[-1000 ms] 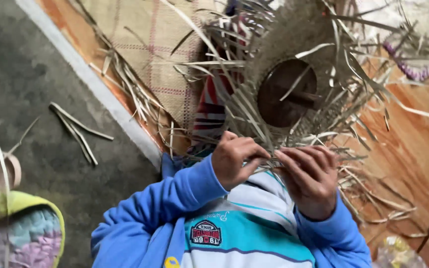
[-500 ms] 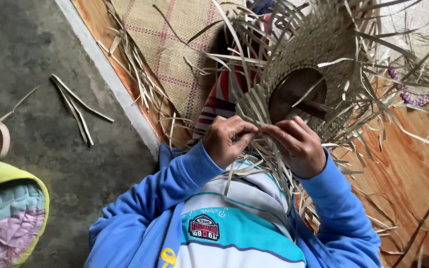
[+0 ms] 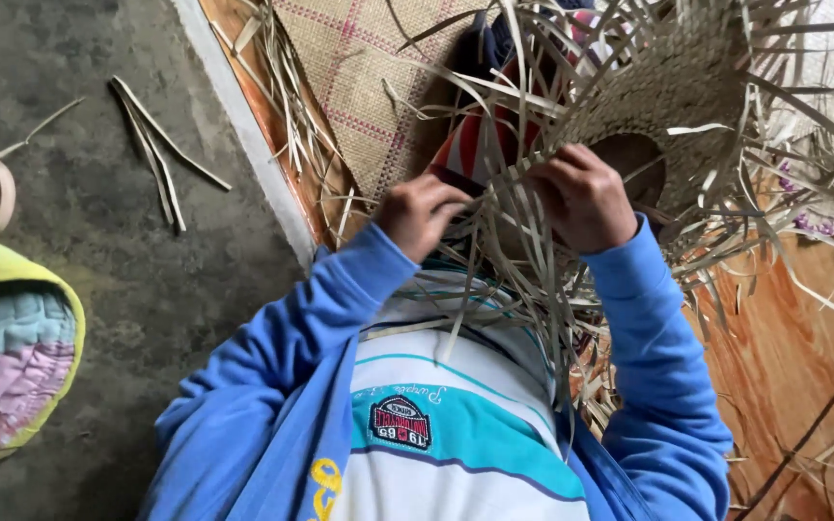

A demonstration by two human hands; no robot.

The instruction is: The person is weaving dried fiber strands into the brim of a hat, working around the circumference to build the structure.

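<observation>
Head view, looking down the person's front. Left hand (image 3: pixel 419 214) at centre, fingers curled in a narrow grip pinching pale strips (image 3: pixel 494 251) that trail from the basket (image 3: pixel 687 87). Right hand (image 3: pixel 581 198) just at 3 o'clock of the left, grip closed on strips at the basket's woven edge; hands near each other, not touching. Basket sits at 1 o'clock, half-woven, tilted with its dark opening toward the hands, loose strip ends fanning out all round. Both sleeves blue, over a white and teal shirt (image 3: pixel 456 425) at 6 o'clock. Woven mat (image 3: pixel 359 87) with red lines at 12 o'clock, on an orange wooden floor (image 3: pixel 784 357) that runs to 4 o'clock. Grey concrete floor (image 3: pixel 98 270) at 9 o'clock carries a few loose strips (image 3: pixel 161 154). Quilted cushion (image 3: pixel 7 367) with yellow rim at 8 o'clock.
</observation>
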